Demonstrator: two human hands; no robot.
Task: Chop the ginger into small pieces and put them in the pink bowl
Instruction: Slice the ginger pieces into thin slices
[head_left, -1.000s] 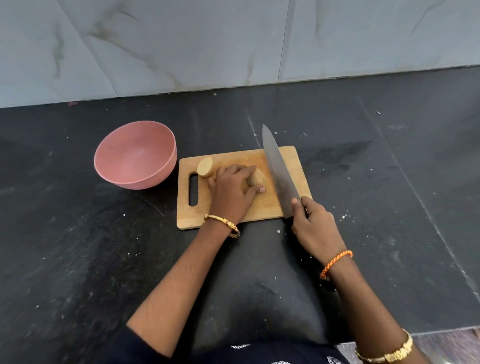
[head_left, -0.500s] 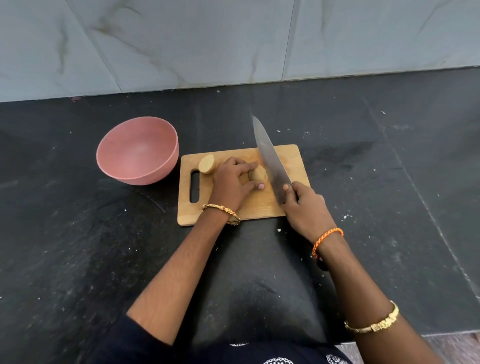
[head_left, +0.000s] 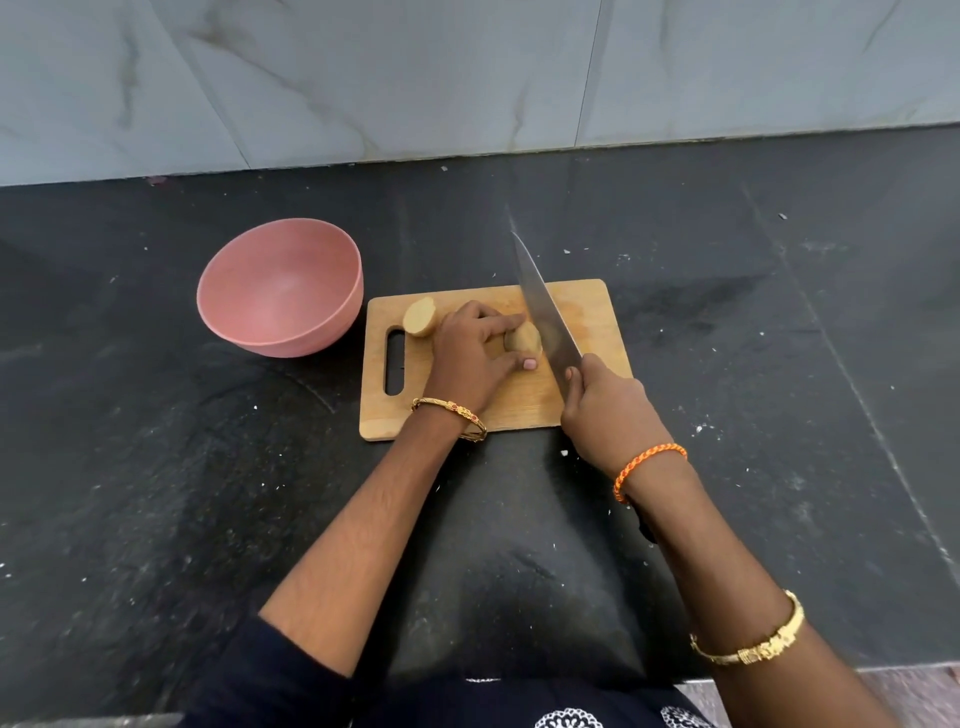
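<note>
Ginger (head_left: 523, 340) lies mid-board (head_left: 597, 312) on the black desk (head_left: 156, 493), the left hand (head_left: 470, 358) pinching it between fingers (head_left: 501, 325) and thumb. The right hand (head_left: 613, 415) has its fingers clenched round the knife (head_left: 545, 312) handle, blade slanting just right of the ginger. A second piece (head_left: 420, 318) sits near the board's handle slot. The pink bowl (head_left: 280, 286) stands left of the board.

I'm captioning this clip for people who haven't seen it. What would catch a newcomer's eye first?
The long knife stands out, gripped by the right hand and angled across the wooden cutting board beside a ginger piece that the left hand holds. Next comes the pink bowl, left of the board on the black counter, with nothing visible inside.
</note>
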